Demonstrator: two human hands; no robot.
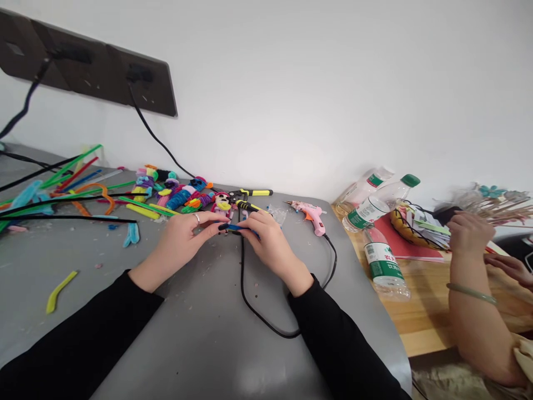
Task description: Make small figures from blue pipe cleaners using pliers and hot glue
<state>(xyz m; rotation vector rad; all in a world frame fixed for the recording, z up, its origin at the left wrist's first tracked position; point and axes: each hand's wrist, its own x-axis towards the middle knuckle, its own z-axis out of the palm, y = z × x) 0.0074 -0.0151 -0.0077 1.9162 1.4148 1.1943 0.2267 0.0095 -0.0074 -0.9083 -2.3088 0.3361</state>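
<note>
My left hand (pixel 183 236) and my right hand (pixel 270 241) meet above the grey tabletop (pixel 200 333). Both pinch a short blue and black fuzzy pipe cleaner (pixel 235 227) between fingertips; its far end is hidden by my right fingers. Just behind them lies a pair of pliers (pixel 257 193) with yellow and black handles. A small pipe-cleaner doll (pixel 222 203) with a pink and white head stands out beside the pliers. To the right rests a pink hot glue gun (pixel 312 215), its black cord looping past my right wrist.
Loose pipe cleaners (pixel 75 180) and several finished pipe-cleaner figures (pixel 179 194) cover the back left. A yellow scrap (pixel 60 291) lies at left. Plastic bottles (pixel 385 264) are on the wooden table (pixel 420 311), where another person's arm (pixel 474 300) reaches in. Wall sockets (pixel 137 78) hold plugged cords.
</note>
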